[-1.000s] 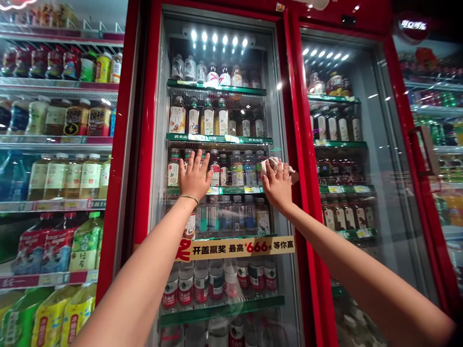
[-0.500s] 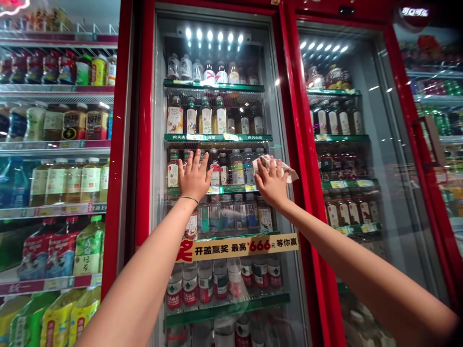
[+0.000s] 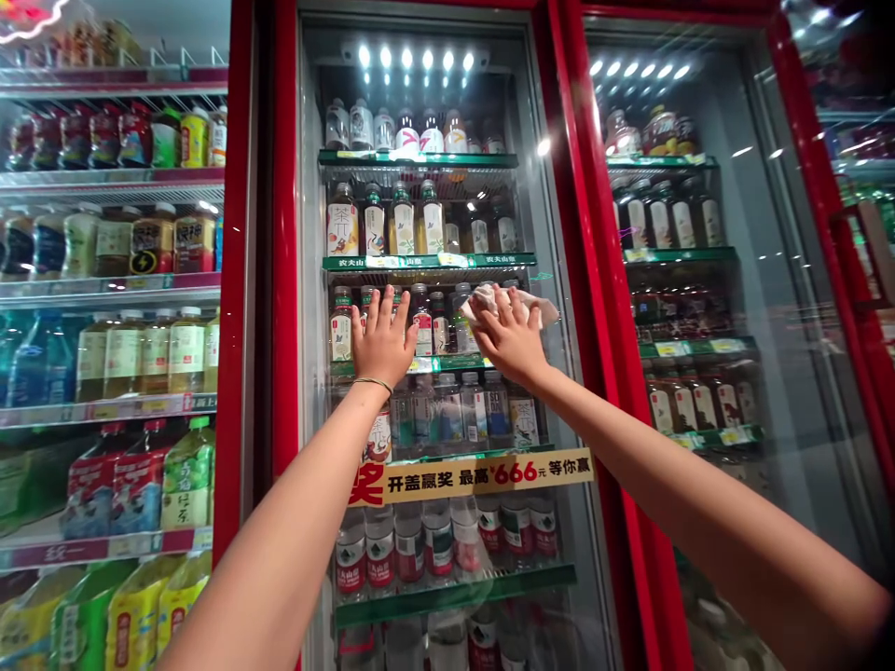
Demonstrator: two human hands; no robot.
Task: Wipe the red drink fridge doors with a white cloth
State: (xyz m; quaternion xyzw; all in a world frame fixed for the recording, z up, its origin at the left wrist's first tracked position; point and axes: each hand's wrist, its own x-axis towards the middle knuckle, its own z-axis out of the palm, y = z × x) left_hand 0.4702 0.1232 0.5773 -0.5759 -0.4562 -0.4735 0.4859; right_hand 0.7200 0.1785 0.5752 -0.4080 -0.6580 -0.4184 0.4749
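My left hand (image 3: 383, 345) lies flat on the glass door (image 3: 552, 214) of a red-framed drinks fridge, fingers spread and pointing up, with nothing in it. A thin band circles that wrist. To its right, at about the same height, my right hand (image 3: 516, 347) presses a crumpled white cloth (image 3: 543, 309) to the same glass. The cloth shows past the fingertips and on the right of the hand; the palm covers the rest. Behind the glass, rows of bottled drinks (image 3: 428, 219) stand on green-edged shelves.
A yellow strip with Chinese lettering (image 3: 461, 477) crosses the door below my hands. On the left, shelves hold bottles and cartons (image 3: 187, 475). Another red-framed fridge (image 3: 664, 345) stands on the right. A dark door handle (image 3: 867, 247) shows at the far right.
My right hand has slid left across the glass with the cloth, closer to my left hand. The left hand stays on the glass in much the same place; the view has shifted slightly.
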